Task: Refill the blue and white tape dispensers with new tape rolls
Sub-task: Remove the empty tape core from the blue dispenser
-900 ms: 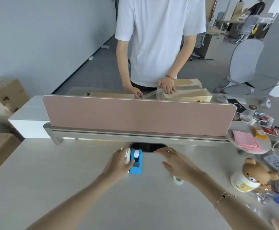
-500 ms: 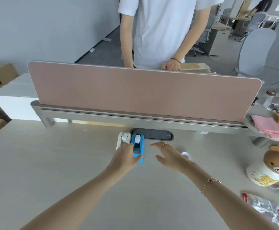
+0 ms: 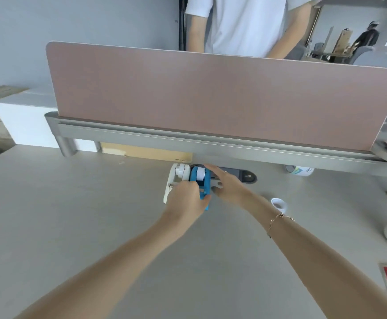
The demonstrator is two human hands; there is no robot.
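Gripping the near end of the blue tape dispenser [image 3: 201, 183], the fingers [image 3: 193, 185] of the left hand [image 3: 185, 196] are curled round its body and appear to steady it against the desk [image 3: 77, 226]. The right hand [image 3: 228, 186] lies along the dispenser's far side, fingers extended and relaxed, touching or nearly touching the blue shell; it has hold of nothing.

Position of task items:
- Blue dispenser: on the desk, just in front of the dark cable port [image 3: 245, 176], with a white roll [image 3: 200, 174] seated in its cradle
- White tape dispenser [image 3: 175, 180]: touching or just beside the blue one, on its left; whether it carries tape cannot be told
- Loose tape roll [image 3: 278, 204]: flat on the desk, near the right forearm, apart from both dispensers

Step in hand, as judged: taking up the blue dispenser to open it or free its roll. The next move calls for a firm hold by the left hand while the right lifts the hub out of its slots without tipping the white dispenser.

The desk is pale wood-grain. A pink divider panel [image 3: 211, 95] on a grey rail closes its far edge; a person in a white shirt [image 3: 245, 24] stands behind it. A grey wall [image 3: 72, 19] lies to the left, office chairs far right
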